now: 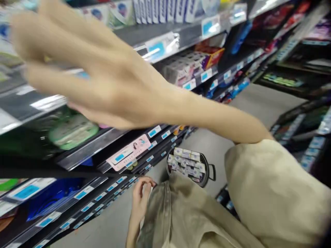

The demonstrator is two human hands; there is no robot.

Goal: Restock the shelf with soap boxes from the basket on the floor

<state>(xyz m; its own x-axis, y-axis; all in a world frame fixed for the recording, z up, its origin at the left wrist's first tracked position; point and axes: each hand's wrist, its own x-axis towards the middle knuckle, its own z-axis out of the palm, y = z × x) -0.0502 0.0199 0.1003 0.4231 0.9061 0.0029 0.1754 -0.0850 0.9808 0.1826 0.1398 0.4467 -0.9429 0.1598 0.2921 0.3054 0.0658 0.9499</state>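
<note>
My right hand (103,75) reaches across the upper left in front of a shelf, its back towards me. Its fingers are stretched out and apart, with motion blur at the tips, and I see nothing held in them. Behind it stand white and green boxed packs (121,13) with a shield mark. Under the hand, on a lower shelf, lies a green oval item (73,131). My left hand (142,193) is low beside the front of my khaki shirt (191,213), fingers curled in. Whatever those fingers may hold is hidden.
On the floor ahead, a dark-rimmed basket (206,172) with a handle contains several small white boxes (186,162). Shelf edges with blue-and-white price tags (156,50) run along the left. A pink sign (129,153) juts out. Further shelving (294,127) borders the grey floor (269,98) on the right.
</note>
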